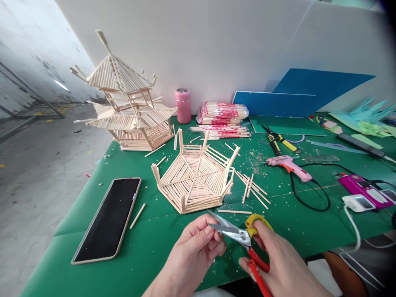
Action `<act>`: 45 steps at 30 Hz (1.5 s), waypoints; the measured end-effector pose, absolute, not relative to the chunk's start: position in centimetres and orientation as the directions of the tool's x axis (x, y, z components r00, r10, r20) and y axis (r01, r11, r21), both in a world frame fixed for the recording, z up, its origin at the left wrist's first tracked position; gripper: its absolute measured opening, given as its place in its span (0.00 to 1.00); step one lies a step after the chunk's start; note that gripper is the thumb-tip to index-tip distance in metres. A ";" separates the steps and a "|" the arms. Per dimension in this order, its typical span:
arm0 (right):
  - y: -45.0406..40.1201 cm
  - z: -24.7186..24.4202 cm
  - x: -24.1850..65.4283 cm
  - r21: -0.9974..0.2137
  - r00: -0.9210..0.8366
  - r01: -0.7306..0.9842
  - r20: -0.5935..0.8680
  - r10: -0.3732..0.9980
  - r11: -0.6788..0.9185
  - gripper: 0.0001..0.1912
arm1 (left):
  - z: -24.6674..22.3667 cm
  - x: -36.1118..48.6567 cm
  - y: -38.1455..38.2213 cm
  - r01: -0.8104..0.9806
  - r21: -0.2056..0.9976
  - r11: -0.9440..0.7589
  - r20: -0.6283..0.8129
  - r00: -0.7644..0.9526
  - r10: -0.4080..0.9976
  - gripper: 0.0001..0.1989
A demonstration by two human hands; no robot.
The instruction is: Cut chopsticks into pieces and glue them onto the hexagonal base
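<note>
Scissors [243,236] with red and yellow handles are in my right hand [278,255], their blades slightly apart and pointing left. The blade tips reach the fingertips of my left hand [198,247], which is closed in a pinch; what it holds, if anything, is too small to make out. Just beyond both hands lies a hexagonal base of wooden sticks [194,177] with short upright posts at its corners. One loose stick [234,211] lies between the base and the scissors. More loose sticks [253,187] are scattered right of the base.
A stick pagoda [130,103] stands at the back left, beside a pink container [183,106] and packs of sticks [222,113]. A phone [108,218] lies at left on the green table [154,264]. Pliers [280,142], a pink glue gun [291,166] and cables are at right.
</note>
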State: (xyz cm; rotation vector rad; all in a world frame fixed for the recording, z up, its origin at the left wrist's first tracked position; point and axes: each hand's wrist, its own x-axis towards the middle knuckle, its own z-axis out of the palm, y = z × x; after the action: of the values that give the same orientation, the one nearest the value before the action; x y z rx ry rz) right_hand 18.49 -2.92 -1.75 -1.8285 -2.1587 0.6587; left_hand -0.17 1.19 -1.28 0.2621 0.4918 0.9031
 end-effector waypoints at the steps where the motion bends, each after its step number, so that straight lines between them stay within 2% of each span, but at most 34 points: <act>1: -3.0 -1.8 18.5 -0.466 -0.200 0.874 -0.095 0.975 0.134 0.15 | -1.4 -0.2 1.2 -0.690 0.415 0.593 -0.284 0.521 0.805 0.05; 12: -3.0 -1.7 18.1 -0.421 -0.262 0.870 0.042 0.964 0.255 0.10 | -2.2 -0.7 1.4 -0.650 0.485 0.585 -0.218 0.558 0.800 0.05; 16: -3.3 -2.6 18.4 -0.390 -0.250 0.895 -0.034 0.968 0.218 0.10 | -2.5 -0.9 1.4 -0.623 0.521 0.584 -0.249 0.543 0.802 0.06; 21: -3.6 -3.5 18.5 -0.452 -0.246 0.879 -0.154 0.957 0.153 0.09 | -2.8 -1.5 1.4 -0.547 0.625 0.557 -0.222 0.559 0.799 0.07; 24: -3.5 -3.3 18.7 -0.572 -0.132 0.820 -0.139 0.981 0.029 0.08 | -2.0 -1.6 1.0 -0.344 0.839 0.421 -0.151 0.597 0.788 0.08; 26: -3.0 -3.1 19.5 -0.688 0.022 0.721 -0.087 0.996 -0.076 0.09 | -1.0 -1.5 0.6 -0.089 0.976 0.201 -0.093 0.662 0.744 0.08; 27: -2.6 -3.0 20.2 -0.723 0.107 0.681 -0.057 0.993 -0.115 0.10 | -0.5 -1.4 0.3 0.037 0.998 0.055 -0.066 0.675 0.735 0.07; 29: -1.8 -2.9 22.3 -0.696 0.251 0.697 0.009 0.968 -0.174 0.12 | 0.1 -1.2 -0.2 0.271 0.943 -0.193 -0.038 0.665 0.746 0.09; 30: -1.3 -2.9 23.6 -0.615 0.297 0.756 0.016 0.955 -0.225 0.13 | 0.1 -1.2 -0.5 0.360 0.888 -0.286 -0.015 0.645 0.764 0.10; 33: 0.3 -3.3 27.3 -0.237 0.335 0.921 0.075 0.939 -0.309 0.16 | -0.9 -1.7 -1.3 0.523 0.727 -0.444 0.088 0.570 0.817 0.10; 34: 0.7 -3.6 28.2 -0.197 0.326 0.931 0.074 0.943 -0.306 0.16 | -1.5 -2.1 -1.6 0.558 0.686 -0.467 0.128 0.539 0.833 0.09; 38: 1.7 -4.6 30.3 -0.115 0.294 0.952 0.100 0.951 -0.282 0.21 | -3.6 -3.7 -2.1 0.681 0.569 -0.462 0.276 0.372 0.887 0.07; 41: 1.5 -4.6 30.5 -0.046 0.227 0.974 0.151 0.962 -0.222 0.23 | -4.6 -4.5 -1.6 0.768 0.485 -0.418 0.331 0.281 0.901 0.08; 43: 1.1 -4.1 29.8 -0.028 0.158 0.987 0.251 0.955 -0.156 0.21 | -5.0 -4.6 -1.0 0.815 0.430 -0.389 0.344 0.250 0.905 0.09; 45: 0.7 -3.5 28.3 -0.087 0.082 0.995 0.385 0.919 -0.053 0.18 | -5.4 -4.6 -0.5 0.838 0.400 -0.371 0.347 0.236 0.908 0.10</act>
State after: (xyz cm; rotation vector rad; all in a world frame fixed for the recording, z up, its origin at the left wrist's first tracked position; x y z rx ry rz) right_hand 28.30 0.71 -3.50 -2.0397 -1.9008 -0.3237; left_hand -4.56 -0.51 -5.35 2.3643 1.6815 0.8072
